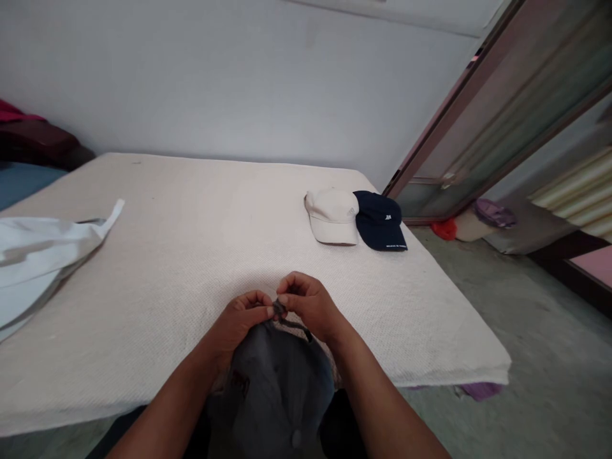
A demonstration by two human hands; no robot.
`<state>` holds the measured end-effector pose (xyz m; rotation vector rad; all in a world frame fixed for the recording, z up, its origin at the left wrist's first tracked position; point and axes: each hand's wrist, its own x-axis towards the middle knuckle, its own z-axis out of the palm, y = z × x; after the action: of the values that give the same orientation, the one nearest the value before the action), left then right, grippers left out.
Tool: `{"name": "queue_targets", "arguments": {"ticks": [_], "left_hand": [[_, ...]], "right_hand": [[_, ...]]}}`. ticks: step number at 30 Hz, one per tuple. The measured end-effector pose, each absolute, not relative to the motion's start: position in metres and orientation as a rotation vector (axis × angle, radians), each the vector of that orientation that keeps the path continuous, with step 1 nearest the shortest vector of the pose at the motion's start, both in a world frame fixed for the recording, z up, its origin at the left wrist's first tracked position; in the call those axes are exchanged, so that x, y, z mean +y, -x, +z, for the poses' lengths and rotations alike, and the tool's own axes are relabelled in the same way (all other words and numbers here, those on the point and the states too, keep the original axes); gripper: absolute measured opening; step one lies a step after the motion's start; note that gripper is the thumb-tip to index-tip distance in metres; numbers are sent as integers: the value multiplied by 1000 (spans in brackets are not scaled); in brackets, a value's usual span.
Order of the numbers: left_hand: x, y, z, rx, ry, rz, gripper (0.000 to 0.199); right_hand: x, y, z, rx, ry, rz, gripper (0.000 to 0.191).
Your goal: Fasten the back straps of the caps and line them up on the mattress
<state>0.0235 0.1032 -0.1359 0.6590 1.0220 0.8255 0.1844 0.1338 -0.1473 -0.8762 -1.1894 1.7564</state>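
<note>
A dark grey cap (pixel 282 389) hangs below my hands at the front edge of the bed, its crown toward me. My left hand (pixel 243 319) pinches the cap's strap near its upper end. Close beside it, my right hand (pixel 310 306) pinches the same strap (pixel 279 308), fingertips almost touching those of the left. A loose strap end curves beneath the right fingers. Past my hands, a cream cap (pixel 333 217) and a navy cap (pixel 380 220) lie side by side, touching.
A white cap (pixel 43 258) lies at the left on the pale bed cover (pixel 201 217). Behind the bed stands a wall. To the right are a glass-panelled door frame and the floor, with red and purple items (pixel 495 213). Dark red and blue items sit at far left.
</note>
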Motion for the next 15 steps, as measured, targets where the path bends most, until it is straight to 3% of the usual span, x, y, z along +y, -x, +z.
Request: {"name": "queue_targets", "arguments": {"ticks": [8, 15], "left_hand": [[101, -22, -139, 963, -560, 770, 16], [103, -16, -138, 955, -547, 788, 12]], "right_hand": [[134, -183, -142, -844, 780, 1756, 23], [131, -192, -137, -1189, 761, 1862, 19]]}}
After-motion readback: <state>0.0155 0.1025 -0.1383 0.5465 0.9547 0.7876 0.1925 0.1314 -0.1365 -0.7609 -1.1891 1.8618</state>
